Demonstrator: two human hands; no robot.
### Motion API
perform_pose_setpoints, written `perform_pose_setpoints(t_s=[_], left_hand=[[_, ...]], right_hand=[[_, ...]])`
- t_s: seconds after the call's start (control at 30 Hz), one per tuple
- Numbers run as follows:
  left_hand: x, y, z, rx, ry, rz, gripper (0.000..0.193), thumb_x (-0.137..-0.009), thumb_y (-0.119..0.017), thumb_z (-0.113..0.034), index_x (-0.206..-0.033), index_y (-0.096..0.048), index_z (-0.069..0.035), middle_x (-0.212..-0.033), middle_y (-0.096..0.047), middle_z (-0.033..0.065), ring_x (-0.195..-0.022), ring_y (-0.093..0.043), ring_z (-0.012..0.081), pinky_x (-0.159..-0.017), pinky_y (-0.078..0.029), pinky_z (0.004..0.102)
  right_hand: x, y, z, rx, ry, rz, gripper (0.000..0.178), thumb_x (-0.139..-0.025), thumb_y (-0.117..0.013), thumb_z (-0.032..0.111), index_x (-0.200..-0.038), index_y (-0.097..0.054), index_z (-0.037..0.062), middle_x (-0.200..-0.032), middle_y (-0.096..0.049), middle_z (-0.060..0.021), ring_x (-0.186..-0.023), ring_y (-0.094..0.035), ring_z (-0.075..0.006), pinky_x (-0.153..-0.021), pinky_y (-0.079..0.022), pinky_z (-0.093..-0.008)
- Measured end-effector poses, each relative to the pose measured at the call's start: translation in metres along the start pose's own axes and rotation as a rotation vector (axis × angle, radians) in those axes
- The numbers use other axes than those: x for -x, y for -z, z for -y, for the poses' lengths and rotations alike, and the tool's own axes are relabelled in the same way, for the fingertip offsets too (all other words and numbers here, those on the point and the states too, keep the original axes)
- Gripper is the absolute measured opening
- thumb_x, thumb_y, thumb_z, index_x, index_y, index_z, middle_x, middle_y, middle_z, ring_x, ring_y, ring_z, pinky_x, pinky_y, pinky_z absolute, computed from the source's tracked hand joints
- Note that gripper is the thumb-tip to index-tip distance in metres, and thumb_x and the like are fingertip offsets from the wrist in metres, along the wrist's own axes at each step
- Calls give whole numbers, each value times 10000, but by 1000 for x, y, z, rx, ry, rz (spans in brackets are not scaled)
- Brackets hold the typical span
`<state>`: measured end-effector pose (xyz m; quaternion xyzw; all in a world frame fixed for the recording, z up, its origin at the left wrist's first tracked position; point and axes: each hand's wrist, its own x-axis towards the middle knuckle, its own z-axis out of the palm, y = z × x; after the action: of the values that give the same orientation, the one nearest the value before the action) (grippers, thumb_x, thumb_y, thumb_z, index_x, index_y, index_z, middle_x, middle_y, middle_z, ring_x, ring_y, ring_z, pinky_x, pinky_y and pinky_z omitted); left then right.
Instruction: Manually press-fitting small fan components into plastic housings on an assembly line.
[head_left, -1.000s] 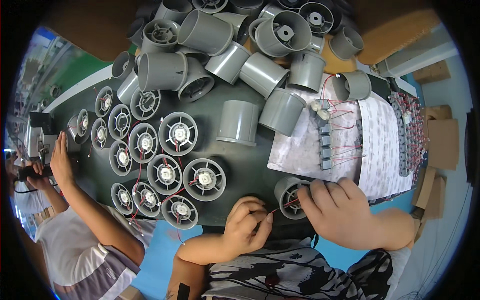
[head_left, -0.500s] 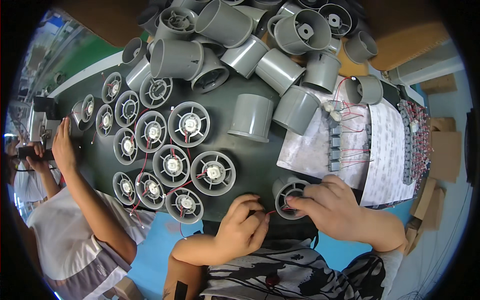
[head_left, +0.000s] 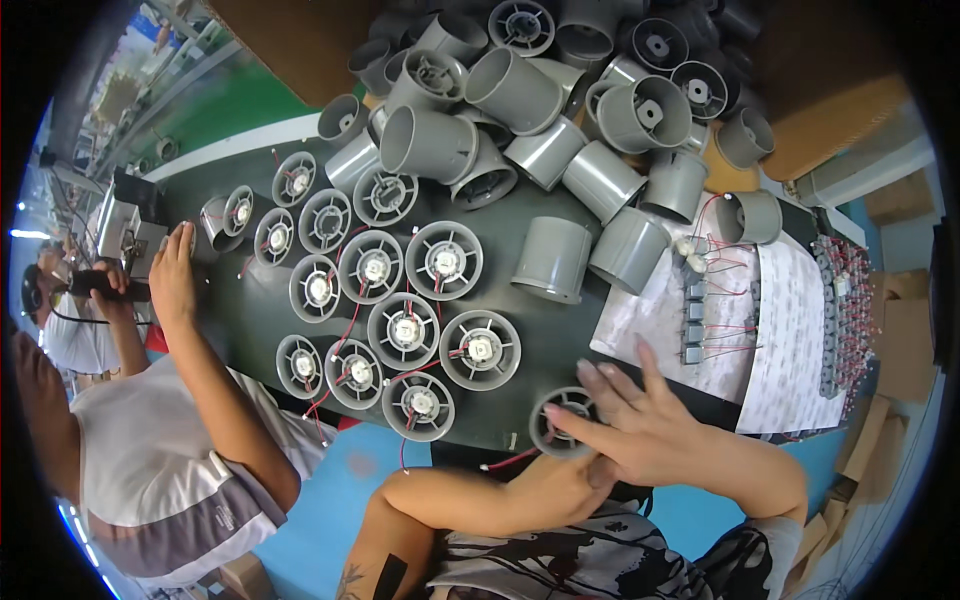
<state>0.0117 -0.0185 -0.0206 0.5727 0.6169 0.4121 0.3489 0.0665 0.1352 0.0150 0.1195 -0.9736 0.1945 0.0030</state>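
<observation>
At the table's front edge a grey plastic cup-shaped housing [head_left: 541, 437] with a spoked inside faces up. My right hand [head_left: 650, 425] lies over its right side, fingers spread, with one fingertip reaching into the housing's mouth. Just below, my left hand [head_left: 570, 488] is against the housing's near side; its fingers are hidden beneath the right hand. A red wire [head_left: 512, 463] with a small white connector trails left from the housing. To the left stand several similar housings [head_left: 480, 350] with white centre pieces and red wires.
Grey housings [head_left: 515, 90] are piled at the back. On the right, small motors [head_left: 694, 312] with red wires lie on printed paper [head_left: 795, 345], beside a dense row of motors [head_left: 838, 320]. A co-worker's arm [head_left: 215, 385] rests on the table at left.
My left hand has moved right, from the wire to beside the housing. My right hand has opened from a pinch and spread over the housing. The view has shifted, so the scene sits further right.
</observation>
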Motion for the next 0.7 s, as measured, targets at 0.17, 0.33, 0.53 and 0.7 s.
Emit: perform_pose_setpoints(t_s=[0.17,0.33,0.53,0.7], left_hand=[[-6,8,2,47,284,-226,606,-717,-568,-61,-1186,-238,133,-767,-509,177,-639,-518,297,-573,-428,356],[-12,-1,5,117,155,-453,745,-717,-564,-18,-1241,-50,111,-921,-529,183,-483,-489,164,-424,-401,253],[-14,-1,8,-95,81,-523,828,-659,-675,-130,-1242,-119,59,-1167,-343,296,-623,-531,248,-501,-450,297],[-25,3,11,-210,3,-495,650,-480,-765,-139,-1026,-454,27,-1079,-502,168,-775,-512,299,-676,-441,345]], right_hand=[[-46,19,-21,10,-176,-386,625,-619,-634,255,-1176,-411,78,-1121,-419,-202,-776,-542,-300,-780,-392,-388],[-63,15,-40,264,-281,-333,499,-660,-609,162,-1126,-455,71,-1013,-483,-150,-699,-540,-235,-640,-424,-309],[-6,44,-21,-445,-374,-92,266,-735,-572,144,-981,-557,44,-764,-549,-129,-630,-540,-261,-547,-439,-337],[19,27,-26,-334,-445,-341,212,-721,-577,100,-912,-567,8,-772,-575,-136,-672,-568,-245,-583,-445,-333]])
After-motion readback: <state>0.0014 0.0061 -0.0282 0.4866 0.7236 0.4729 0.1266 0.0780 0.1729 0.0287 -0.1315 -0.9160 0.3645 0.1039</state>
